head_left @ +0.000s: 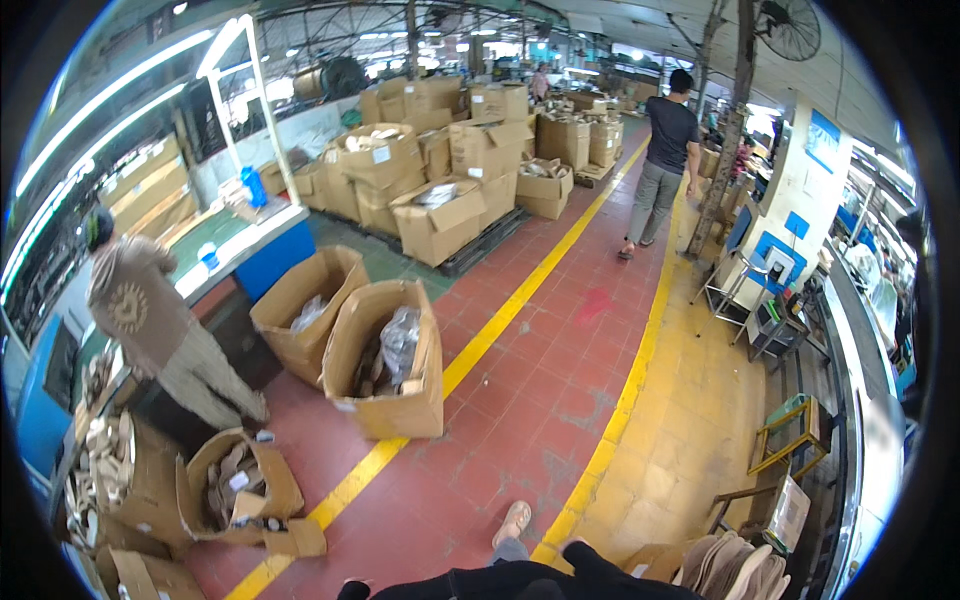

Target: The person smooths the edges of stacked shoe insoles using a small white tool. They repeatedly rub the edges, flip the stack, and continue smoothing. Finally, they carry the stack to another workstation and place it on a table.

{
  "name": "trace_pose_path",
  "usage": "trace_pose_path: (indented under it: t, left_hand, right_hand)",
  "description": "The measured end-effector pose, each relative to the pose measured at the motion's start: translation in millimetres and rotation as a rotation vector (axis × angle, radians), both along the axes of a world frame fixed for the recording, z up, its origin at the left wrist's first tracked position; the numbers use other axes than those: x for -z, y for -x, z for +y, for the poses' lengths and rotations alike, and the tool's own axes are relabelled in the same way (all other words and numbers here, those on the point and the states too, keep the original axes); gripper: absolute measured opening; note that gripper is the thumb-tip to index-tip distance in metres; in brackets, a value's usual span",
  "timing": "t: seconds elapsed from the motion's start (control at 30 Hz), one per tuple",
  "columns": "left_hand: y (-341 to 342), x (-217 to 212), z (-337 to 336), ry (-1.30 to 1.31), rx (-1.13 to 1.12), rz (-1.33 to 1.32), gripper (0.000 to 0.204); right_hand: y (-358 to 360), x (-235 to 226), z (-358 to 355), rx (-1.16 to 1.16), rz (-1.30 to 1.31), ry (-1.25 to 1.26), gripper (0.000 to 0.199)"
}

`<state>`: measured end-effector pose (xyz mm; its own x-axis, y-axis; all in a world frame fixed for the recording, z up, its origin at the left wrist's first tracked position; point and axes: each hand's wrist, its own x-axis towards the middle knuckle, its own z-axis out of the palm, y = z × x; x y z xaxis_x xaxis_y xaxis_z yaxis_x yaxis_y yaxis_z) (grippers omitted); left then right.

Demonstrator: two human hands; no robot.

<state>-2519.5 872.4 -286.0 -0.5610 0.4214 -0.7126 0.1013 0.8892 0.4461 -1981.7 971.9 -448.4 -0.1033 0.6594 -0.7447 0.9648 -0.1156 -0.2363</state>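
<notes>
A black garment and sleeves fill the middle of the lower edge. Only a sliver of my left hand [357, 581] shows there; its fingers are hidden. A small edge of my right hand [574, 543] appears at the end of the dark sleeve, too little to tell its grip. Under me, my sandalled foot [513, 524] is on the red tiles beside the yellow line. To the lower right, close to my right arm, several tan sole-shaped pieces [741, 570] stand in a row by a cardboard box [657, 560].
Open cartons [388, 405] holding plastic-wrapped goods stand over the left yellow line [510, 310]. A co-worker [135, 305] is at a bench on the left; another person [668, 150] walks far ahead. Stacked boxes [440, 225], stools [795, 435] and a conveyor [862, 340] flank the walkway.
</notes>
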Motion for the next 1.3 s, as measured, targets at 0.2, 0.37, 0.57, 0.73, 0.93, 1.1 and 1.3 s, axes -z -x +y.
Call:
trace_pose_path:
  t: [0.2,0.37,0.57,0.73,0.93,1.1,1.3]
  left_hand:
    - [-117.4,11.2,214.2,-0.201,0.177,-0.225,0.051]
    - [-187.1,9.8,340.6,-0.268,0.254,-0.365,0.048]
    - [-247.7,37.2,529.7,-0.004,0.683,-0.207,0.045]
    - [-328.2,38.3,723.7,0.131,1.022,-0.056,0.043]
    - [-492.9,28.6,943.8,0.118,1.244,0.234,0.04]
    - [-688.7,3.9,1069.3,-0.543,1.419,0.33,0.037]
    - [-931.2,25.3,960.2,-0.169,1.464,-0.61,0.012]
  right_hand:
    - [-178.6,86.2,52.8,0.179,-0.17,-0.099,0.046]
    - [-208.6,26.7,210.5,0.264,-0.063,-0.18,0.038]
    - [-185.6,-101.0,362.0,0.455,0.174,-0.362,0.036]
    - [-197.5,-138.9,363.5,0.883,0.106,-0.191,0.038]
    - [-269.9,-131.4,269.9,1.633,-0.157,-0.189,0.038]
    - [-281.1,-107.6,228.5,1.724,-0.175,0.041,0.032]
    - [-337.8,-53.1,225.2,1.467,0.03,0.4,0.04]
